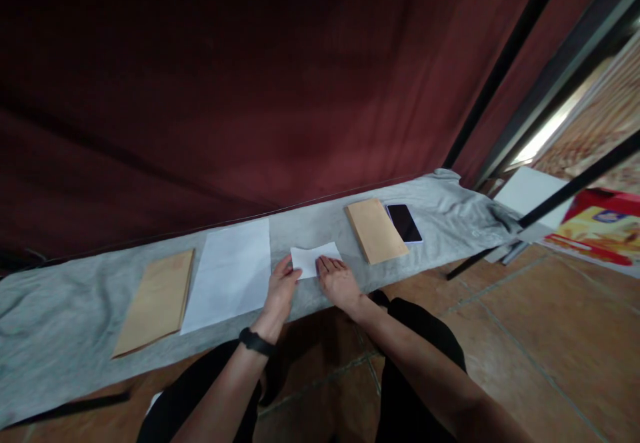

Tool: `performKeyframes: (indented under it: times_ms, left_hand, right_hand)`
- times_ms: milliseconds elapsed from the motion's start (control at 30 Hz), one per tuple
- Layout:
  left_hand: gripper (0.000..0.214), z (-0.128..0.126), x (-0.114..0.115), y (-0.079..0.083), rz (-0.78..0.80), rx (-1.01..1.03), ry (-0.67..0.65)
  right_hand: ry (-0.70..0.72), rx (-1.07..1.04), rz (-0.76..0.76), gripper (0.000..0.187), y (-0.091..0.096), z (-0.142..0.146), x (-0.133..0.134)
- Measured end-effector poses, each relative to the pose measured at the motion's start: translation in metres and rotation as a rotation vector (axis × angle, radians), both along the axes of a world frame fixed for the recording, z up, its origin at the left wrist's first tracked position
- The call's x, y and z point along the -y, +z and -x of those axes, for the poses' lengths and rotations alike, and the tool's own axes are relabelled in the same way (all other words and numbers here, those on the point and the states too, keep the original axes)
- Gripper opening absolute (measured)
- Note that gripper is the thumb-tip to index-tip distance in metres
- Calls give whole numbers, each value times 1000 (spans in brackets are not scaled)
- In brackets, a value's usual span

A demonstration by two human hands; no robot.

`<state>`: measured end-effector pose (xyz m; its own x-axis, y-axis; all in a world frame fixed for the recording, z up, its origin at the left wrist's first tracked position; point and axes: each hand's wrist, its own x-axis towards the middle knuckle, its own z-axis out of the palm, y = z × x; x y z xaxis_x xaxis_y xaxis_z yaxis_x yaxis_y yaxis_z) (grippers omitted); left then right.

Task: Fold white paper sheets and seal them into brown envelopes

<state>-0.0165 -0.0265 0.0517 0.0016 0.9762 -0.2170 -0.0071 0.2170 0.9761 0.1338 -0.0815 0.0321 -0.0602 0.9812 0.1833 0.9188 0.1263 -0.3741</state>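
A small folded white paper lies on the grey cloth in front of me. My left hand rests on its left edge, fingers stretched flat, with a black band on the wrist. My right hand presses flat on the paper's near right corner, fingers together and extended. Neither hand grips anything.
A larger white sheet and a brown envelope lie to the left. To the right sit another brown envelope and a dark phone. A dark red curtain hangs behind. White board and a colourful box are on the tiled floor at right.
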Motion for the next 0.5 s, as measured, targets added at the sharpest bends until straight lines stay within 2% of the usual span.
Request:
performKeyframes:
  times_ms: [33,100,167,233,333,400,500]
  left_hand:
    - [57,-1,1,7,-16,85,-14]
    - [55,-3,2,20,-36,246,-22]
    - [50,-5,2,26,-6,306,3]
    - [47,-6,2,22,105,257,15]
    - [48,-12,4,4,248,211,-56]
    - [51,-14,4,-9,202,215,-96]
    - [66,-10,-3,-22,85,54,-58]
  right_hand:
    - [-30,-179,-11,42,4,-3,-3]
    - [-121,-666,-35,38,10,-8,-9]
    - [-198,-1053,-47,48,12,-11,-16]
    - [-235,-1333,-17,52,10,-10,-21]
    - [-302,-1799,129,34,2,-2,-21]
    - [-353,-1960,260,24,-4,4,-18]
    - [-356,-1923,501,24,-6,4,-12]
